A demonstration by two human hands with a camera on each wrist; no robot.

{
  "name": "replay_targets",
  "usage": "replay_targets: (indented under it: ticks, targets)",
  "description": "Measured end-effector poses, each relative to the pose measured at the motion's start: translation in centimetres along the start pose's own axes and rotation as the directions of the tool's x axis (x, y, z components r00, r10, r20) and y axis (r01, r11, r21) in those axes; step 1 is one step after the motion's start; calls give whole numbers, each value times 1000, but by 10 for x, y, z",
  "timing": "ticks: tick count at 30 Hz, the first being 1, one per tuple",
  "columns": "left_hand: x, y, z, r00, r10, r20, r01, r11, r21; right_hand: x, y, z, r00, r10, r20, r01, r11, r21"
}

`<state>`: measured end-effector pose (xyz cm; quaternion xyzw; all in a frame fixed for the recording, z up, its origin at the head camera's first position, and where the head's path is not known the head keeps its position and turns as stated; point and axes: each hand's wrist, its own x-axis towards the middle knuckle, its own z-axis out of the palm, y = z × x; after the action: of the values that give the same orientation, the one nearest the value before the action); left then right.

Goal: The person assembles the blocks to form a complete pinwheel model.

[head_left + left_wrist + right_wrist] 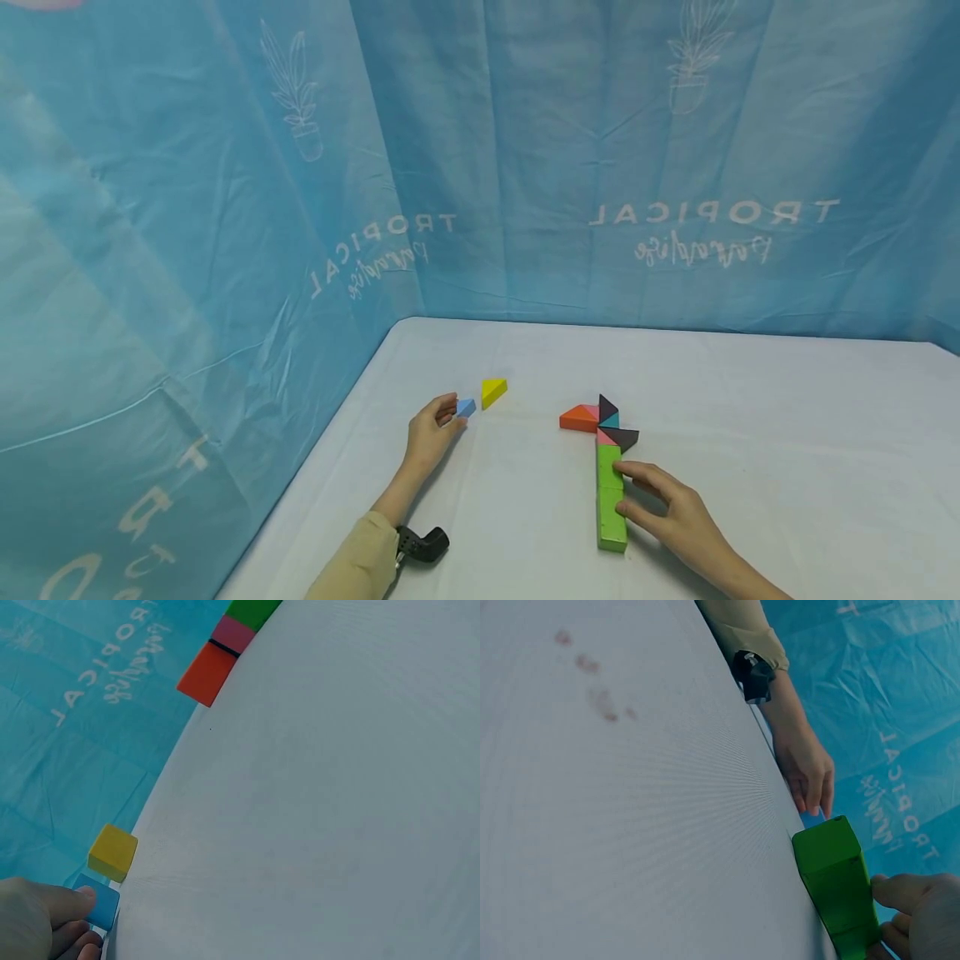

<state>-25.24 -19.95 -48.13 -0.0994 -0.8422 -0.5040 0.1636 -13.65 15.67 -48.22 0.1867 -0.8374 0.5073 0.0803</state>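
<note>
On the left, my left hand [430, 430] pinches a small blue triangular block [467, 408] between thumb and fingers. In the left wrist view, the thumb lies against the face of this blue block [109, 906]. Just beyond it is a yellow triangular block [492, 392]. Two green blocks [611, 521] stand end to end in a straight row. My right hand [678, 512] touches their right side with the thumb and a fingertip. At the row's far end sits a pinwheel-like cluster of orange [578, 419], pink [604, 437], black [621, 437] and teal [611, 420] triangular pieces.
Everything lies on a white-covered table [517, 517]. Blue printed curtains [525, 167] hang along its left side and back. A black strapped device [423, 545] sits on my left wrist by the beige sleeve [356, 558].
</note>
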Motion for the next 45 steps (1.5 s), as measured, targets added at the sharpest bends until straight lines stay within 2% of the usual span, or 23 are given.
replay_targets:
  ticks: [8, 15, 22, 27, 39, 45]
  targets:
    - [0, 2, 2, 1000, -3, -18, 3, 999, 41, 1, 0, -2, 999, -43, -9, 43, 999, -17]
    - [0, 1, 0, 1000, 29, -11, -28, 998, 60, 2, 1, -2, 998, -66, -15, 66, 998, -16]
    - [1, 0, 0, 1000, 20, 1, -20, 999, 42, 1, 0, -1, 999, -35, -15, 35, 999, -15]
    - [3, -1, 0, 1000, 15, -1, -15, 999, 48, 1, -1, 0, 999, -45, -14, 44, 999, -19]
    - [6, -1, 2, 998, 56, 13, -56, 997, 45, 1, 0, 0, 1000, -16, -4, 16, 1000, -18]
    - [7, 1, 3, 999, 46, -19, -46, 998, 37, 2, 0, 0, 999, -41, -13, 41, 999, -28]
